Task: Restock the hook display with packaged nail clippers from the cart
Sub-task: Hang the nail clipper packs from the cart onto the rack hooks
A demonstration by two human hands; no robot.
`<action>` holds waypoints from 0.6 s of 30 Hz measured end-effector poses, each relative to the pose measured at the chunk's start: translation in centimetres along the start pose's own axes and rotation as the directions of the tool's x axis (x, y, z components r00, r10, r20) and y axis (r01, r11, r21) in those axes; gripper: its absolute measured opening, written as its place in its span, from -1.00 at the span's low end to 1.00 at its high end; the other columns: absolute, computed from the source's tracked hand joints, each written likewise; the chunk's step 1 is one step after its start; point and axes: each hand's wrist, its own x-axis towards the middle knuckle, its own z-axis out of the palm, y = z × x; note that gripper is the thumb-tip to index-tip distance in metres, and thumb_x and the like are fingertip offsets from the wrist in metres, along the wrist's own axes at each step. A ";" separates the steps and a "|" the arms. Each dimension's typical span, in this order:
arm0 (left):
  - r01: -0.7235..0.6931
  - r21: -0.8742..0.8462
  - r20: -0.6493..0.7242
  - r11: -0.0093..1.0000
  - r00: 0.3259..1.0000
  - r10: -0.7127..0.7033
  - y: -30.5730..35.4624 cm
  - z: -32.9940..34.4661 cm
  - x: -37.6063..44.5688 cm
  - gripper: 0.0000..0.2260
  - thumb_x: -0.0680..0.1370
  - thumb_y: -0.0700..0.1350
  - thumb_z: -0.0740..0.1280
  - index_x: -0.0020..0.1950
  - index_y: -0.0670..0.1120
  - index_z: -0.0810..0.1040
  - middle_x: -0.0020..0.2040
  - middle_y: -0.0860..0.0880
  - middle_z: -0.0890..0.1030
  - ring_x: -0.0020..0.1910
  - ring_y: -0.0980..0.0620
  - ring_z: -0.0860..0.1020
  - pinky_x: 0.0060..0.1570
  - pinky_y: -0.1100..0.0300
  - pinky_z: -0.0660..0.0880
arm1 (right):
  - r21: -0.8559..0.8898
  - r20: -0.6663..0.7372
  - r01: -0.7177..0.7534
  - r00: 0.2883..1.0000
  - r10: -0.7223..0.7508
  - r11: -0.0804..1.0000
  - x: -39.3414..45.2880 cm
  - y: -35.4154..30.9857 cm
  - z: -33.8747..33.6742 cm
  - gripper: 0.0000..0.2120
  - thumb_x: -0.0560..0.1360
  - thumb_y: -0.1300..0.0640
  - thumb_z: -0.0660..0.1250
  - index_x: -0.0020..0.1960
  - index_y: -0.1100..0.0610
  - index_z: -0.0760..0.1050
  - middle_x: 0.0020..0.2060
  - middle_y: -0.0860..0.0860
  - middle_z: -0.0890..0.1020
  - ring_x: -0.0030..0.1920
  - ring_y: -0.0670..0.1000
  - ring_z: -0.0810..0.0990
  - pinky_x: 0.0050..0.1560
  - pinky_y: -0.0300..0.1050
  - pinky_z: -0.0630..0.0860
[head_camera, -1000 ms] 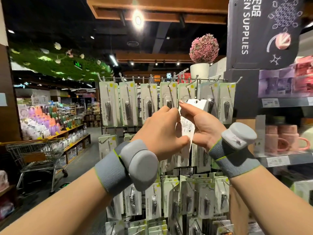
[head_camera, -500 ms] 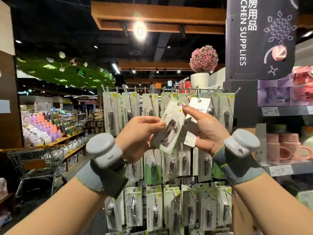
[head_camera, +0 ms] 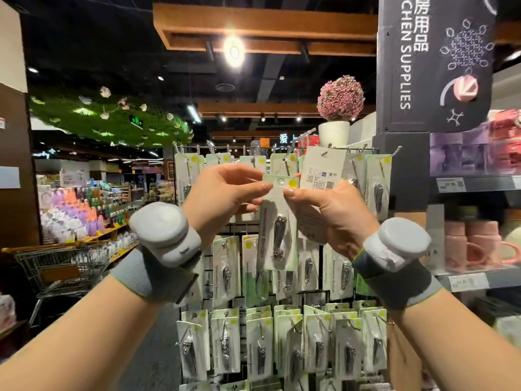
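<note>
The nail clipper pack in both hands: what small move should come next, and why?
Probably lift the pack and thread its punched hole onto a top-row hook. Both the left hand and right hand pinch its top corners, the hole faces the display, still below the hooks.

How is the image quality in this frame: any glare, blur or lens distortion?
Head view: the ceiling spotlight flares white; wide-angle bending bows the forearms and sign edges; the held nail clipper pack reads fairly sharp, while the pink mugs at far right smear softly.

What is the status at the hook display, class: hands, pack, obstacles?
Left hand, right hand pinch the pale green carded nail clipper pack. Pack off the hooks. White price-labelled pack behind.
</note>
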 end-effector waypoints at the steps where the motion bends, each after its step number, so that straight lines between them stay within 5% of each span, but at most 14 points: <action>1: -0.025 0.042 0.002 0.999 1.000 0.025 0.1 0.1 0.1 -0.86 0.42 -0.27 0.42 -0.03 -0.18 0.61 -0.22 -0.08 0.67 -0.31 0.10 0.60 -0.32 0.31 0.56 | -0.010 0.011 0.009 1.000 -0.009 1.000 0.0 0.1 0.1 -0.75 0.36 0.36 0.45 0.03 0.31 0.57 -0.19 0.16 0.68 -0.40 -0.04 0.64 -0.48 -0.24 0.48; 5: -0.099 0.178 0.007 0.979 0.995 0.099 0.1 0.2 -0.1 -0.81 0.43 -0.30 0.42 0.03 -0.23 0.61 -0.16 -0.15 0.67 -0.34 0.13 0.61 -0.36 0.31 0.55 | -0.015 0.043 0.044 0.998 -0.044 0.999 -0.2 0.6 0.6 -0.72 0.34 0.36 0.45 0.04 0.30 0.58 -0.10 0.18 0.69 -0.13 0.09 0.68 -0.19 -0.07 0.59; 11: -0.104 0.200 -0.074 0.974 0.990 0.121 0.0 -2.9 -0.9 -0.83 0.38 -0.31 0.44 -0.03 -0.21 0.63 -0.13 -0.18 0.68 -0.29 0.09 0.59 -0.38 0.35 0.50 | 0.254 0.077 -0.082 0.995 0.064 0.964 -0.7 -0.2 0.3 -0.87 0.41 0.28 0.37 -0.11 0.35 0.53 -0.33 0.15 0.61 -0.37 0.05 0.57 -0.28 -0.10 0.61; 18: -0.077 0.268 -0.203 0.960 0.970 0.134 0.2 -7.9 -1.8 -0.82 0.38 -0.27 0.45 -0.03 -0.19 0.63 -0.17 -0.17 0.66 -0.23 0.02 0.60 -0.39 0.37 0.51 | 0.237 0.037 -0.080 0.997 0.074 0.968 -0.2 -0.5 1.9 -0.94 0.52 0.34 0.24 -0.06 0.28 0.49 -0.33 0.14 0.54 -0.37 0.06 0.51 -0.34 -0.14 0.58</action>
